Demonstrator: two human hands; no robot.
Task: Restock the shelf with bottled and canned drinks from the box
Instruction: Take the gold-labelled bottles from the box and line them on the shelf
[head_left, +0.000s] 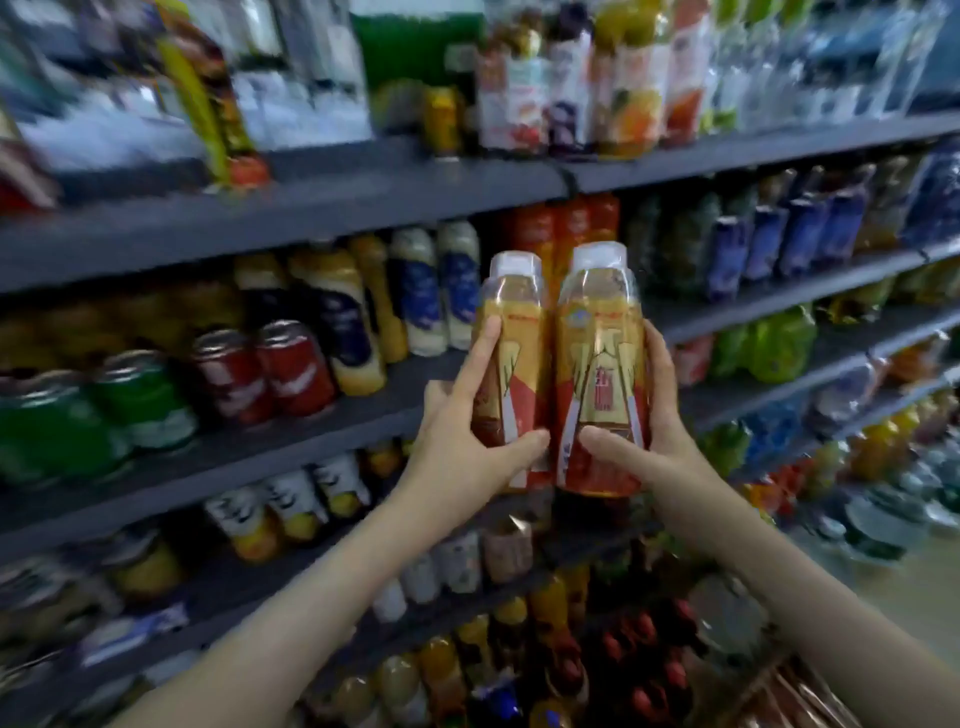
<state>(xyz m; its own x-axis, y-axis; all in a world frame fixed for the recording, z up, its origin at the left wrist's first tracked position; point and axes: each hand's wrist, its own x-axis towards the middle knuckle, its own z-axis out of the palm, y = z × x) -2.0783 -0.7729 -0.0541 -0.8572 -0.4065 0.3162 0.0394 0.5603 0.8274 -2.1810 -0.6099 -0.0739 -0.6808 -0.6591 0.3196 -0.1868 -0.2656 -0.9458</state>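
Left bottle (511, 364) gripped by left hand (460, 441) fingers; right bottle (600, 379) by right hand (657, 431) fingers.

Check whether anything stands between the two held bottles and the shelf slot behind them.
Nothing visible does. The held bottles face an open gap on the shelf; similar orange bottles stand only at its back.

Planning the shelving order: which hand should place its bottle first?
Left, likely: left hand has left bottle beside the bare shelf patch; right hand and right bottle sit farther right.
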